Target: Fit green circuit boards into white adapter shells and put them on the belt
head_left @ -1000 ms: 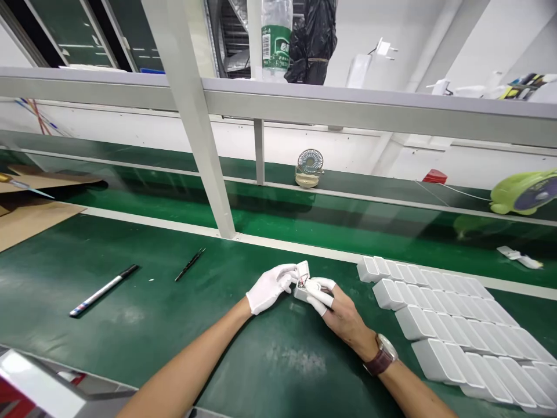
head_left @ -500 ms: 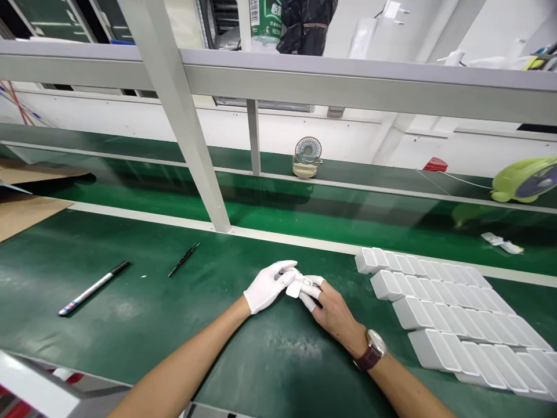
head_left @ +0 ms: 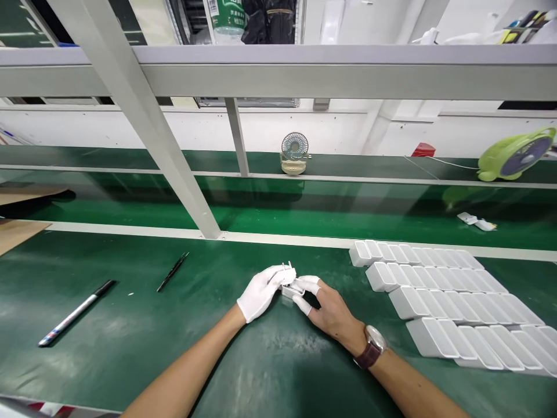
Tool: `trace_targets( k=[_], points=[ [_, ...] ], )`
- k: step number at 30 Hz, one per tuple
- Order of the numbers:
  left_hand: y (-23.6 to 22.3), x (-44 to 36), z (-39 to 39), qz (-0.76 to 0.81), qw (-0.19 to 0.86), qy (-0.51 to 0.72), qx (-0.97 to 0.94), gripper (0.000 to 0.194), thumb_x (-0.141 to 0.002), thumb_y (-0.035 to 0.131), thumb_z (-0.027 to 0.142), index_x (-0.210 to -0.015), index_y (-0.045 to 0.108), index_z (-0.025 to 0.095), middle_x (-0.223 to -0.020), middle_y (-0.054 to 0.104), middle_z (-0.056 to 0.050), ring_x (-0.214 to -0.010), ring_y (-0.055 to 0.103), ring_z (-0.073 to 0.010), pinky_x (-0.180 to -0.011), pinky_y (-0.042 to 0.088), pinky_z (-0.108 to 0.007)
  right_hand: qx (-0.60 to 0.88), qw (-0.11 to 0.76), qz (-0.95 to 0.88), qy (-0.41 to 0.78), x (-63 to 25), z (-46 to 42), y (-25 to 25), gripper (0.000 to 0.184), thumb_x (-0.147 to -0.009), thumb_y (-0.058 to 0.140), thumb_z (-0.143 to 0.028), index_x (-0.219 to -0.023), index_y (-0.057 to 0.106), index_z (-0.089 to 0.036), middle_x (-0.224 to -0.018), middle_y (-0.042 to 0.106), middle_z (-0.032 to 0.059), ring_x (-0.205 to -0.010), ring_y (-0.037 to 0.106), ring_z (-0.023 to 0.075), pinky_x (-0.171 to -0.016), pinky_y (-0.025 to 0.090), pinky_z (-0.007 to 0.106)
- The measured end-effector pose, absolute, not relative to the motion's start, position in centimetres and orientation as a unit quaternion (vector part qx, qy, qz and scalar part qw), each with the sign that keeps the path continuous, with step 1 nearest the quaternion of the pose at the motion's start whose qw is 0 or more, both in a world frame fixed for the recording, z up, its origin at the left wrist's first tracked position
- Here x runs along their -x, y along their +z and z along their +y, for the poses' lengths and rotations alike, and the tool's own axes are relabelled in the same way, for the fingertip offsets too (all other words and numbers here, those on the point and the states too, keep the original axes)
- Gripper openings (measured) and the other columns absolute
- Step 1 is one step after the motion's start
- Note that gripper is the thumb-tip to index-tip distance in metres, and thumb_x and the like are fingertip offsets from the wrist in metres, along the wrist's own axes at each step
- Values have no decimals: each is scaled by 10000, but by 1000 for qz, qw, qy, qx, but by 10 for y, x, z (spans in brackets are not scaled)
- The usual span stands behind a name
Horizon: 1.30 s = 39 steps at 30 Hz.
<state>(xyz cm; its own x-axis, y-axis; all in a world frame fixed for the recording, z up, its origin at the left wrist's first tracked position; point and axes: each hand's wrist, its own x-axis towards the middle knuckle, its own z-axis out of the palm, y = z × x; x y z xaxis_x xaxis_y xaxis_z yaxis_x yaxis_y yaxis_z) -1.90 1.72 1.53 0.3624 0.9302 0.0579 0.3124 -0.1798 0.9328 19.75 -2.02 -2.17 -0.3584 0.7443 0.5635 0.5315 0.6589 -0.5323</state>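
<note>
My left hand (head_left: 260, 295), in a white glove, is closed on a small white piece with two thin prongs (head_left: 287, 274), which point upward. Just below that piece is a small white plastic case (head_left: 290, 292), gripped between the thumb and fingers of my right hand (head_left: 333, 310). White covers sit on the fingertips of this hand, and a watch (head_left: 372, 347) is on its wrist. Piece and case are very close together; whether they touch is hidden by my fingers. Both hands are just above the green work mat (head_left: 261, 371).
Rows of white plastic cases (head_left: 439, 302) stand on the right. To the left lie a marker (head_left: 77, 313) and black tweezers (head_left: 173, 271). A slanted metal post (head_left: 152, 128) rises behind. Farther back are a small fan (head_left: 295, 152) and a green fan (head_left: 516, 154).
The view has shifted and levelled. The pronged piece now shows its prongs upward in my left hand, and the case in my right hand has come into clearer view beneath it.
</note>
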Motion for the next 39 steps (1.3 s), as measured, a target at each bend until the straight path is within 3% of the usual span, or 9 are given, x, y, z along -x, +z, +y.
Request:
trace_targets(
  k=[4, 10, 15, 17, 20, 22, 28, 33, 39],
  points=[
    [15, 18, 17, 450, 465, 337, -684, 372, -981, 491, 436, -1190, 676, 189, -1252, 703, -63, -1185, 635, -245, -1089, 456, -393, 402, 398, -815, 130, -195, -20, -17, 388, -970, 557, -233, -1353, 492, -233, -1195, 629, 109, -1068, 656, 239, -885, 601, 408],
    [14, 18, 17, 455, 460, 331, -688, 360, -989, 483, 419, -1200, 672, 197, -1255, 697, -57, -1188, 629, -242, -1085, 455, -394, 409, 335, -834, 156, -193, -21, -7, 313, -977, 518, -224, -1282, 587, -248, -1109, 591, 106, -996, 632, 243, -860, 582, 426],
    [15, 17, 15, 450, 451, 334, -694, 376, -1013, 418, 405, -1212, 658, 195, -1244, 686, -72, -1155, 633, -232, -1057, 474, -410, 415, 421, -727, 349, -192, -19, -10, 285, -937, 581, -286, -1214, 647, -277, -1153, 607, 95, -1058, 604, 268, -983, 504, 497],
    [16, 14, 12, 450, 430, 345, -702, 372, -987, 470, 394, -1269, 608, 195, -1237, 667, -89, -1094, 647, -232, -971, 529, -410, 417, 462, -662, 419, -192, -14, -13, 308, -939, 579, -326, -1239, 609, -264, -1173, 618, 93, -1069, 614, 255, -1000, 504, 477],
    [15, 6, 4, 441, 353, 356, -744, 657, -751, 785, 325, -1340, 518, 211, -1278, 599, -107, -996, 652, -235, -812, 585, -381, 419, 480, -599, 485, -193, -6, -17, 319, -998, 457, -382, -1265, 517, -219, -1091, 666, 101, -907, 687, 218, -810, 602, 405],
    [15, 0, -1, 432, 284, 365, -774, 777, -662, 851, 228, -1352, 494, 241, -1303, 568, -102, -1010, 644, -235, -805, 593, -373, 414, 472, -566, 534, -194, -2, -19, 299, -1017, 396, -420, -1174, 526, -201, -950, 697, 79, -727, 703, 198, -646, 616, 366],
    [15, -6, -8, 417, 166, 429, -784, 538, -833, 749, 224, -1308, 498, 261, -1239, 603, -93, -1092, 642, -227, -883, 593, -380, 400, 437, -525, 611, -193, -5, -19, 375, -1010, 380, -543, -951, 519, -201, -564, 631, -24, -437, 632, 177, -433, 546, 303],
    [15, -4, -7, 384, 159, 445, -793, 565, -836, 760, 233, -1327, 482, 262, -1215, 598, -87, -1005, 653, -186, -833, 601, -336, 404, 432, -526, 611, -191, -10, -16, 431, -1011, 361, -579, -875, 514, -200, -535, 643, -18, -427, 620, 158, -443, 532, 269],
    [14, -4, -7, 380, 171, 440, -796, 605, -847, 743, 220, -1379, 467, 295, -1238, 590, -83, -1036, 641, -190, -838, 597, -329, 411, 418, -543, 601, -192, -11, -14, 436, -1022, 328, -571, -861, 504, -207, -540, 649, -14, -439, 619, 154, -465, 539, 270]
  ],
)
